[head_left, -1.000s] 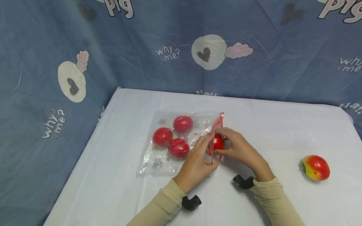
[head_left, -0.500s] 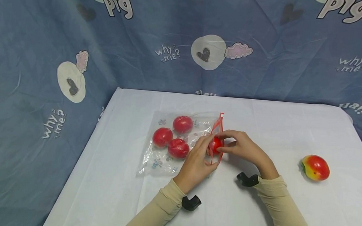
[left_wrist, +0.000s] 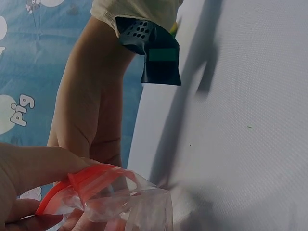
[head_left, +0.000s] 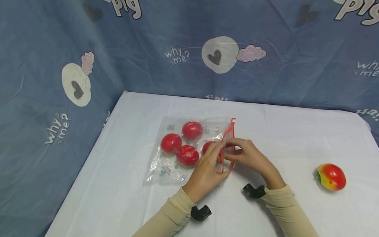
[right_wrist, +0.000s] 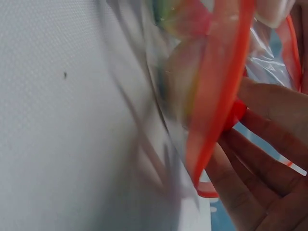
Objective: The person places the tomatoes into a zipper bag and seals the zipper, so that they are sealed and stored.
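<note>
A clear zip bag (head_left: 154,169) with a red zip edge (head_left: 231,127) lies on the table, its mouth facing right. Several shiny red fruits (head_left: 187,155) are inside. My left hand (head_left: 203,176) grips the bag's rim between thumb and fingers, as the left wrist view shows with the red strip (left_wrist: 94,180). The fingers of my right hand (head_left: 247,155) reach into the mouth. In the right wrist view they extend fairly straight against a red fruit (right_wrist: 236,115). That fruit (head_left: 208,146) is partly hidden behind my left hand in the head view.
Another red and yellow fruit (head_left: 331,177), green at one end, lies apart on the right of the white-covered table (head_left: 290,133). A patterned blue cloth (head_left: 141,56) hangs behind and to the left. Both wrists carry black camera mounts (head_left: 201,212).
The red fruit at the mouth has moved left, deeper into the bag. My right hand drew slightly right, then came back left to the mouth. My left hand has kept its hold.
</note>
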The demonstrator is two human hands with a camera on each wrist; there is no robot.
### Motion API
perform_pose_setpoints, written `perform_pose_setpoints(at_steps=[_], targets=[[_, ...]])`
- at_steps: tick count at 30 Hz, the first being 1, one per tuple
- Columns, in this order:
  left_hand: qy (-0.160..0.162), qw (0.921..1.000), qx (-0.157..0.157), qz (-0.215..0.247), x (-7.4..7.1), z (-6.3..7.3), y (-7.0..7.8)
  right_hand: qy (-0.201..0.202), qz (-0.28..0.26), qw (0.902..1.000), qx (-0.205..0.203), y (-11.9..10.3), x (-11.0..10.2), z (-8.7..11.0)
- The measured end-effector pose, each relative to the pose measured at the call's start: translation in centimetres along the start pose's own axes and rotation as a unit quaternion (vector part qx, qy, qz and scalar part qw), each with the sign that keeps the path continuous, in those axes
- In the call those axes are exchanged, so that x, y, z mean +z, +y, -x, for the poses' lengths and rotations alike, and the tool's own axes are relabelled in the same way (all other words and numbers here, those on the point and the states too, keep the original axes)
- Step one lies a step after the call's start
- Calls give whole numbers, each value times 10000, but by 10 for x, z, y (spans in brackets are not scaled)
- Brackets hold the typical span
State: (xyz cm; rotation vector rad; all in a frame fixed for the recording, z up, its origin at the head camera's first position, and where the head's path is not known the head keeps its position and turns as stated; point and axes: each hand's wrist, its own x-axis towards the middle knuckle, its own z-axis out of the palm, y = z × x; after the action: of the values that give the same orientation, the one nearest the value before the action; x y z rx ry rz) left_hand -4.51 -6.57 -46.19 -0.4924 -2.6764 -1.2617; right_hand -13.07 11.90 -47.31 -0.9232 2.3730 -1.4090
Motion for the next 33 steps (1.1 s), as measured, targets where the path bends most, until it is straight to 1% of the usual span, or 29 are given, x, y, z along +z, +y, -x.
perform_pose_setpoints(at_steps=[5,9,13,20,28,33], targets=[[-51,10000,-28,-56,-1,0,1,58,126,9998,-111,2,5,-2],[-114,9999,-54,-7,0,2,2,17,184,9997,-143,3,8,-2],[-111,9999,-80,47,2,3,4,-12,114,9999,-126,3,9,-3],[-64,9999,-83,-41,2,5,6,-126,-54,9999,-84,6,10,-7],[-41,9998,-23,179,3,4,5,-193,-36,9998,-62,7,9,-16],[9,9998,-16,181,3,4,6,-311,-174,9994,-35,10,10,-22]])
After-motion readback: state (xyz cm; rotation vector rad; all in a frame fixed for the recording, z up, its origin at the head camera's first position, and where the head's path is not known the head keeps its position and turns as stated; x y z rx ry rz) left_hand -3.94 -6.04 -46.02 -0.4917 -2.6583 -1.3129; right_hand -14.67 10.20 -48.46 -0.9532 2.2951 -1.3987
